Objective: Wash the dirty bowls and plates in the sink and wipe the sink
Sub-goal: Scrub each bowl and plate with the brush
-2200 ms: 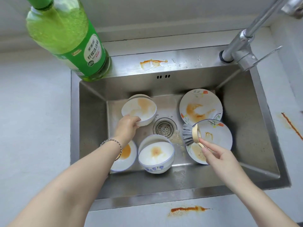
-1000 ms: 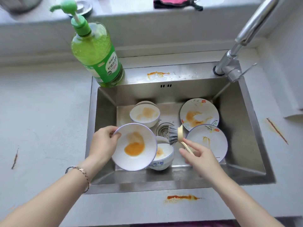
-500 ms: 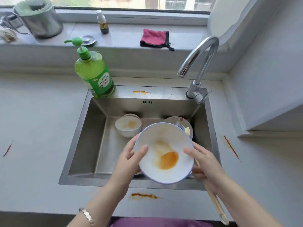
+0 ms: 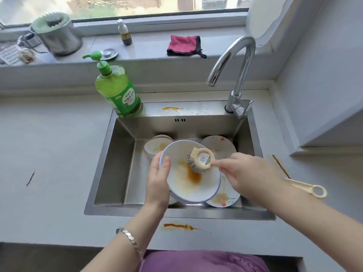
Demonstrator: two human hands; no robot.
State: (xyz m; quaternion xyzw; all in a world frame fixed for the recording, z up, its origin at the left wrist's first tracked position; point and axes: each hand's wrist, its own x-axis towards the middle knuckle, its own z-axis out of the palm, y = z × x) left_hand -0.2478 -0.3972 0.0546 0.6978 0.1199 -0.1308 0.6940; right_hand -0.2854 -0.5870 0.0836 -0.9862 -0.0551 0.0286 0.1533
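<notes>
A metal pot (image 4: 57,34) is sitting at the far left of the windowsill, and a green dish soap bottle (image 4: 117,91) is standing on the back left corner of the sink (image 4: 114,163). The left hand (image 4: 159,179) is gripping a blue-rimmed white bowl (image 4: 186,185) by its left edge, thumb curled over the rim, the other fingers hidden behind it, holding it tilted above the basin. An orange smear is lying across its inside. Behind it, another stained bowl (image 4: 154,147) is resting on the sink floor. The right hand (image 4: 247,173) is clasping a cream dish brush (image 4: 201,159), fingers curled round the handle just behind the head, and the grey bristles are pressing against the upper inside of the held bowl. A floral plate (image 4: 220,144) is lying at the back right of the basin and a second plate (image 4: 224,198) is lying partly under the held bowl. The chrome faucet (image 4: 235,75) is arching over the back right corner
</notes>
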